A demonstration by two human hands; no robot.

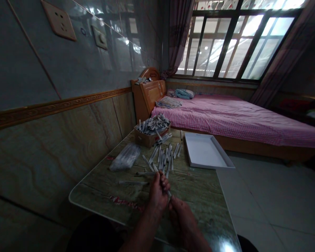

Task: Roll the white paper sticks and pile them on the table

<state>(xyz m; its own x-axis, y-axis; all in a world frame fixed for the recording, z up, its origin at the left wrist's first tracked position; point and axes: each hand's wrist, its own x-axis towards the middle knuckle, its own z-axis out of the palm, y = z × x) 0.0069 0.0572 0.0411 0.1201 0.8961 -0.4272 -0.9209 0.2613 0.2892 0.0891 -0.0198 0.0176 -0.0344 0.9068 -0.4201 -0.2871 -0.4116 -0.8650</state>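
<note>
My left hand (pixel 159 190) is closed around a thin, pale pen-like stick (pixel 168 193) above the front part of the table. Just right of it and a little nearer to me, my right hand (pixel 180 210) pinches the lower end of the same stick. Beyond my hands, several similar grey-white sticks (pixel 161 159) lie loosely spread on the table. A cardboard box (pixel 147 140) heaped with more of them stands at the table's far left corner. Left of the loose sticks lies a clear plastic bag (pixel 126 157), its contents hard to make out.
A shallow white tray (pixel 206 151) sits at the right edge of the marbled green table (pixel 199 196), slightly overhanging it. Tiled wall (pixel 94 140) runs along the left. Behind the table is a bed (pixel 225 119) with a pink checked cover.
</note>
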